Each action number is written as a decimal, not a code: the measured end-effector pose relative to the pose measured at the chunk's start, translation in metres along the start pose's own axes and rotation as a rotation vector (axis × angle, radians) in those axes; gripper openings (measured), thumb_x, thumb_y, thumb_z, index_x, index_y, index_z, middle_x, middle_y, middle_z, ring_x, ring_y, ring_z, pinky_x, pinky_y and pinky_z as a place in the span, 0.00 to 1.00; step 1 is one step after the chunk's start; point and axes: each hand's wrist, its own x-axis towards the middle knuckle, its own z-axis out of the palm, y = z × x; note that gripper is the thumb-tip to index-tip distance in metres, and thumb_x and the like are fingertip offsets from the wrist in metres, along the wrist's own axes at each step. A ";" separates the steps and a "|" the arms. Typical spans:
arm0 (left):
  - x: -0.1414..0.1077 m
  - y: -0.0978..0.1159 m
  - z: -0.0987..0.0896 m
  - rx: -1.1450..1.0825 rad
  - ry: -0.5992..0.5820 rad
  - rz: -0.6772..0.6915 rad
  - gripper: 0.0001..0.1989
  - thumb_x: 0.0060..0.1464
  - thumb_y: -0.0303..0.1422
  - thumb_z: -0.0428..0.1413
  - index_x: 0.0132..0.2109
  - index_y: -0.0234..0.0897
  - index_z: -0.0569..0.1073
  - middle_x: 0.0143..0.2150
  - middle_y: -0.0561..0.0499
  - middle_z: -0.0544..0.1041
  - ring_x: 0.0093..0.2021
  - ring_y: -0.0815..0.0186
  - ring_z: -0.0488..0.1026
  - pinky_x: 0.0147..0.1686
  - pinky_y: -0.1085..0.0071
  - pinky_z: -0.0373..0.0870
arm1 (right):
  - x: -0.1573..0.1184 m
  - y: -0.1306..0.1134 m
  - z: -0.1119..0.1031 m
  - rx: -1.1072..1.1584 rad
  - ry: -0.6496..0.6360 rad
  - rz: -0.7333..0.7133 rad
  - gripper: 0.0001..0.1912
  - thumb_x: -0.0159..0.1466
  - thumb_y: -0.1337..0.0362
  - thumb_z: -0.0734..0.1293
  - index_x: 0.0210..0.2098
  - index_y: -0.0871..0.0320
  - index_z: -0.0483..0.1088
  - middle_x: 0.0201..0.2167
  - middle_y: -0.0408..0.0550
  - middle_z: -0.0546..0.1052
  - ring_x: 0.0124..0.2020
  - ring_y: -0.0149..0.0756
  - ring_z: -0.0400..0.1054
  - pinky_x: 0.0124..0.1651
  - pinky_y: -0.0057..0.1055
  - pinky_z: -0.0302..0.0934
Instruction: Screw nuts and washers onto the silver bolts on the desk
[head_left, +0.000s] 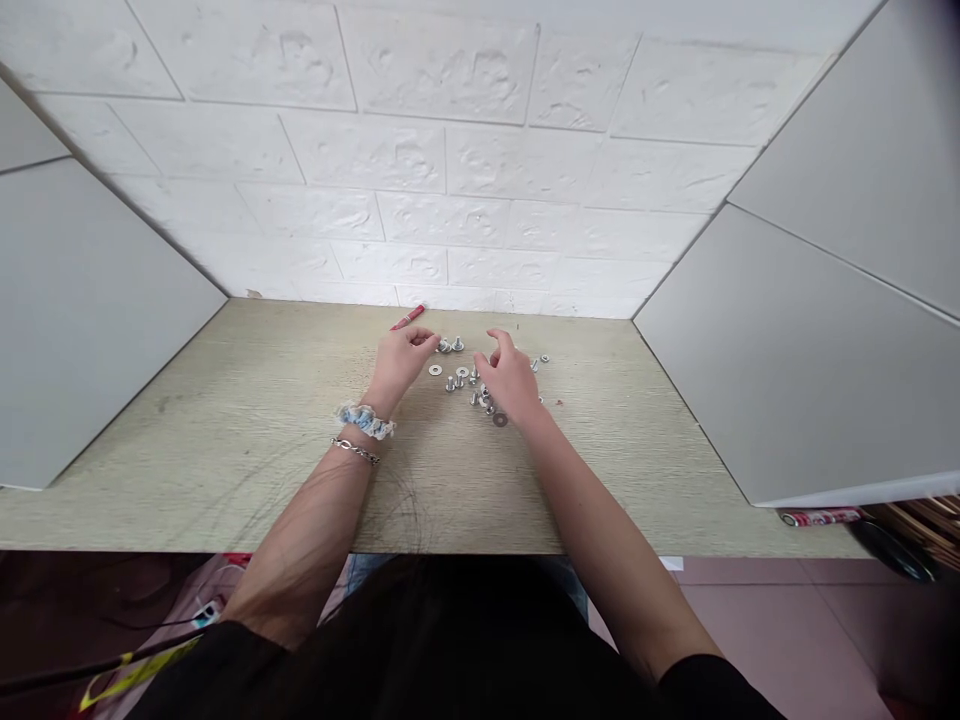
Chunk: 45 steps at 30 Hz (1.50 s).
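My left hand [406, 358] is at the left of the metal parts, thumb and forefinger pinched together beside a silver bolt [444, 346]; what the pinch holds is too small to make out. Another bolt [457, 344] stands just right of it. My right hand [510, 376] hovers over the right part of the pile, thumb and forefinger apart, nothing visible between them. Several bolts [460, 381] stand between the hands. Flat washers lie about: one [435, 370] near my left hand, a darker one [500, 420] below my right palm. A small nut [545, 358] lies farther right.
A red marker [408, 317] lies on the wooden table [300, 400] near the white brick-patterned wall [450, 160]. Grey panels stand on the left [97, 320] and right [810, 370]. At the right front edge are a red patterned roll [821, 517] and a black object [892, 549].
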 end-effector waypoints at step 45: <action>-0.021 0.016 0.024 -0.421 -0.377 0.076 0.12 0.50 0.38 0.55 0.37 0.33 0.73 0.25 0.55 0.68 0.24 0.73 0.61 0.25 0.75 0.58 | 0.000 0.000 0.010 0.501 -0.103 -0.037 0.16 0.62 0.55 0.56 0.23 0.57 0.55 0.21 0.39 0.60 0.26 0.29 0.55 0.29 0.26 0.49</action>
